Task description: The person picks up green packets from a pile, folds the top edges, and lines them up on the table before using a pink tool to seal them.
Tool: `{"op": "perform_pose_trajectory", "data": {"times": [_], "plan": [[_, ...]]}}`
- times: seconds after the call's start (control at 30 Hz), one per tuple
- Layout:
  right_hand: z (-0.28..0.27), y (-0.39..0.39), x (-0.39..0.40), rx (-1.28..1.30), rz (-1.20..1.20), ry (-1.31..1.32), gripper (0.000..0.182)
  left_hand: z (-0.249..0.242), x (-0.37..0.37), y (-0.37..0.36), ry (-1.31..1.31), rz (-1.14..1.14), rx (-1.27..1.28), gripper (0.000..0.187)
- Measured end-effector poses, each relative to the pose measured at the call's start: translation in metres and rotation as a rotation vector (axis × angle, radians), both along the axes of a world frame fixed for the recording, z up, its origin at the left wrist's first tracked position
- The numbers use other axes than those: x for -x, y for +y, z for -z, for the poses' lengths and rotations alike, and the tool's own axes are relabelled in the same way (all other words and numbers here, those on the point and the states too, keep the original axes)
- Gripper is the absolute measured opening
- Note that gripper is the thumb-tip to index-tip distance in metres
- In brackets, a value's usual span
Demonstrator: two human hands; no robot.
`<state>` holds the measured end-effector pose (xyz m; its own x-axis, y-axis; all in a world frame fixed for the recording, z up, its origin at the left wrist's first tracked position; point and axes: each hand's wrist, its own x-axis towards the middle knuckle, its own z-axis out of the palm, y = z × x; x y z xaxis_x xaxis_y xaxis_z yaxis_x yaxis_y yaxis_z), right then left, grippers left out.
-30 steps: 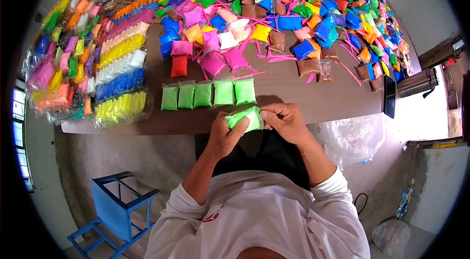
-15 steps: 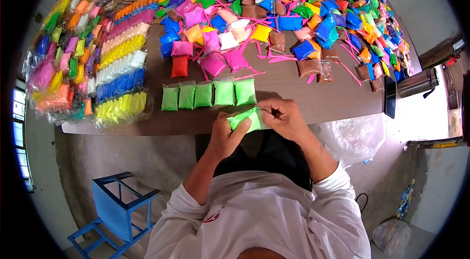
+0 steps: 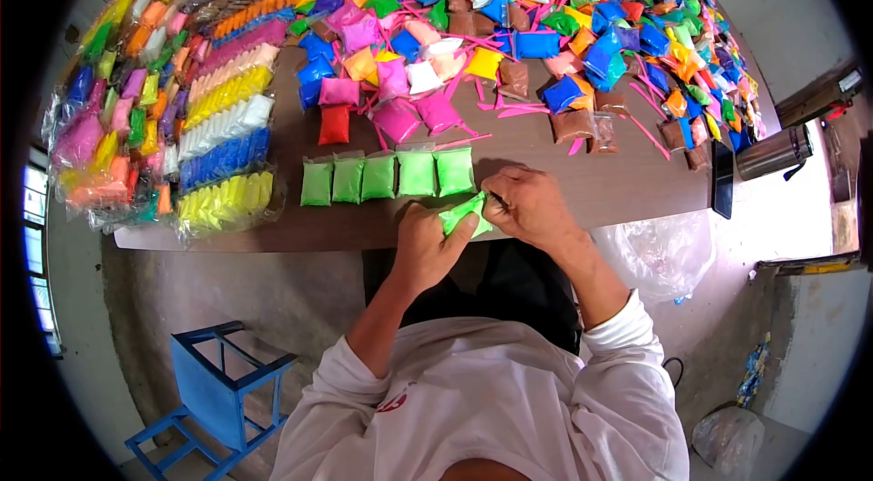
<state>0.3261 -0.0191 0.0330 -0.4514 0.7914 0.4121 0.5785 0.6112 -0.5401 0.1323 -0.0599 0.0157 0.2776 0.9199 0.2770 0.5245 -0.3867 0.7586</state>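
Observation:
Between my two hands, at the table's near edge, is a bright green packet [image 3: 466,213] in clear plastic. My left hand [image 3: 427,243] is closed round its left part, with the thumb lying over the front. The fingers of my right hand [image 3: 527,205] are curled and pinch the packet's right end; the fingertips are partly hidden. Just beyond my hands, a row of several matching green packets [image 3: 378,175] lies flat, side by side on the brown table [image 3: 282,137].
Stacked rows of coloured packets [image 3: 225,140] fill the table's left side. A heap of loose packets [image 3: 546,45] with pink plastic sticks [image 3: 647,101] covers the back and right. A phone [image 3: 723,179] and a metal flask [image 3: 775,154] lie at the right edge. A blue stool [image 3: 211,381] is below left.
My right hand has turned and closed more tightly at the packet's right end. The green packet is now more bunched and less of it shows. The row of packets has stayed put.

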Motion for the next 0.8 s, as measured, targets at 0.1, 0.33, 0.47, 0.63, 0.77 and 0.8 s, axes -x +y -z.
{"op": "perform_pose_trajectory", "data": {"times": [0.1, 0.33, 0.47, 0.63, 0.77, 0.8], "plan": [[0.001, -0.001, -0.001, -0.076, 0.021, -0.065, 0.019, 0.002, -0.002, 0.0, 0.039, -0.013, -0.027, 0.023], [-0.005, -0.006, -0.005, 0.078, 0.028, 0.014, 0.01, 0.003, 0.0, -0.001, 0.115, -0.025, -0.019, 0.03], [0.006, -0.004, -0.01, 0.121, 0.043, 0.116, 0.01, -0.004, -0.001, -0.002, 0.145, -0.02, -0.011, 0.033], [0.003, -0.006, -0.054, 0.203, 0.387, 0.267, 0.012, -0.002, 0.019, -0.009, -0.309, 0.018, 0.297, 0.03], [-0.013, -0.025, -0.065, 0.279, 0.42, 0.271, 0.013, 0.005, 0.02, -0.006, -0.169, 0.049, 0.371, 0.033], [-0.014, -0.028, -0.064, 0.33, 0.415, 0.194, 0.013, 0.004, 0.018, -0.007, -0.195, 0.043, 0.356, 0.034]]}}
